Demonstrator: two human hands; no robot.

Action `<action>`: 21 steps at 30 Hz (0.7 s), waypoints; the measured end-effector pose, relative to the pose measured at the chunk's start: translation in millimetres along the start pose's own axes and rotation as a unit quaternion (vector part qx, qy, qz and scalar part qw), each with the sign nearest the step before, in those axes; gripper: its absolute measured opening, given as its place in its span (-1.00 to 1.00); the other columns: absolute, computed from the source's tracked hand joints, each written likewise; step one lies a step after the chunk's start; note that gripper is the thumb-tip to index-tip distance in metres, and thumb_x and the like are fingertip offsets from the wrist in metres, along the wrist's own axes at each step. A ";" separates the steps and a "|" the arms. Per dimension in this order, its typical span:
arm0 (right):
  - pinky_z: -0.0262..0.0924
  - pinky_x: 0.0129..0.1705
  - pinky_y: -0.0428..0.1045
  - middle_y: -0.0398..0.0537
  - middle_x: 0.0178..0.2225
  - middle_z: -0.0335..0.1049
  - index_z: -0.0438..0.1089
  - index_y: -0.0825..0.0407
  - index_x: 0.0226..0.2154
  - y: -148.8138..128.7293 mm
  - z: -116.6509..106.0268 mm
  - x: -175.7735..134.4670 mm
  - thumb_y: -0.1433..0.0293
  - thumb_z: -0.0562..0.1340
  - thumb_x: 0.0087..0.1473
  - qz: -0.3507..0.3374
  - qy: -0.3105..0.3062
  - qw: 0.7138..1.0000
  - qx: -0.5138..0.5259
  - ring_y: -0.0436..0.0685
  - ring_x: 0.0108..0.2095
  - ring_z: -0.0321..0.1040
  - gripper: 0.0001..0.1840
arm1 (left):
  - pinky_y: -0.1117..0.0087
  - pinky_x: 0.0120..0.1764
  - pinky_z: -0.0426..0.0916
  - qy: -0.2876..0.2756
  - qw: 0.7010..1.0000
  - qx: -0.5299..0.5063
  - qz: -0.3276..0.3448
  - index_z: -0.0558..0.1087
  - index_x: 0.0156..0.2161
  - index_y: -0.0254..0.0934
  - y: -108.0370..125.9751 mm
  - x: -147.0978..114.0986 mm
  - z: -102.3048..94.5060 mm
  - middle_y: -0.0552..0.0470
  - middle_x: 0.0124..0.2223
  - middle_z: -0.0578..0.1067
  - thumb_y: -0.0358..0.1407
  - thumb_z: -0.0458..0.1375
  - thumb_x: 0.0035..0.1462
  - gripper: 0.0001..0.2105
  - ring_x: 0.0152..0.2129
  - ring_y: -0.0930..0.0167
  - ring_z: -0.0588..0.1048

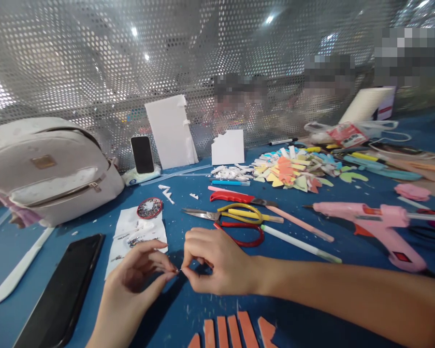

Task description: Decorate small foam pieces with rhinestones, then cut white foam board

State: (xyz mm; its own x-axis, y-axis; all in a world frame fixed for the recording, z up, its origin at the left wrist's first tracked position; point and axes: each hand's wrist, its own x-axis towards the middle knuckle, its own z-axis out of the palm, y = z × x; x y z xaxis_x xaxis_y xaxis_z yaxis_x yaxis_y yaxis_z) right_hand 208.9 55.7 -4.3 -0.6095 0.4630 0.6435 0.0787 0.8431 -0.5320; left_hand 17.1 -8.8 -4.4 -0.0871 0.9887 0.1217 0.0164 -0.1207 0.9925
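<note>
Blue table [183,187] before a perforated metal screen [105,72], two hands pinching near each other.
Left hand [134,276] pinches a tiny piece [177,271], too small to identify; right hand [219,263], near the scissors [217,216], has its fingertips together, contents unclear.

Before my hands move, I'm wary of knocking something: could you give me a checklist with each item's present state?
1. What is pinched: cannot tell. The left hand and right hand nearly meet; anything between their fingers is too small to identify.
2. Glue gun apart from both hands: ok, it lies off to the right.
3. Glue gun cool: cannot tell.
4. Scissors well away from the right hand: not ok, they lie just beyond it.
5. Orange strips apart from both hands: ok, they lie nearer you.
</note>
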 end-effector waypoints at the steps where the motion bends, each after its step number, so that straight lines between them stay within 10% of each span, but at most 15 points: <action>1: 0.00 -0.43 -0.11 -0.24 -0.51 0.17 0.26 0.03 -0.47 0.0 -0.2 0.2 0.56 0.21 -0.01 0.003 -0.003 1.000 0.008 -0.03 -0.46 0.14 -0.86 | 0.48 -0.26 0.49 0.001 1.000 0.002 0.000 0.49 -0.13 -0.21 1.2 -0.3 0.2 0.10 -0.43 0.60 -0.42 0.35 -0.01 -0.70 -0.42 0.42 0.57; 8: 0.13 -0.38 -0.14 -0.20 -0.43 0.25 0.35 0.05 -0.40 0.1 -4.3 2.3 0.46 0.25 0.09 0.067 -0.056 0.986 0.139 -0.05 -0.44 0.23 -0.94 | 0.48 -0.30 0.42 0.003 1.000 0.013 0.010 0.43 -0.08 -0.21 8.7 4.9 1.4 0.14 -0.47 0.60 -0.43 0.35 -0.02 -0.64 -0.47 0.43 0.55; 21: 0.16 -0.39 -0.13 -0.17 -0.41 0.35 0.41 0.06 -0.36 4.8 -2.4 3.0 0.38 0.26 0.16 0.132 0.012 0.974 0.182 -0.01 -0.41 0.28 -0.91 | 0.40 -0.25 0.35 -0.163 0.946 0.189 0.206 0.26 0.14 -0.17 39.1 43.6 -5.6 0.14 -0.38 0.47 -0.36 0.21 0.23 -0.60 -0.43 0.43 0.45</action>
State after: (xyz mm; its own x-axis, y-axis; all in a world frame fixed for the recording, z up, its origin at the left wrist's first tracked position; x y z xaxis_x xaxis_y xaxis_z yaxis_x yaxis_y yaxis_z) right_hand 209.3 61.8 -3.6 -0.5864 0.6608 0.4685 -0.0569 0.5433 -0.8376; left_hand 8.4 29.0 39.7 0.3152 0.8469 0.4284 0.3418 -0.5224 0.7812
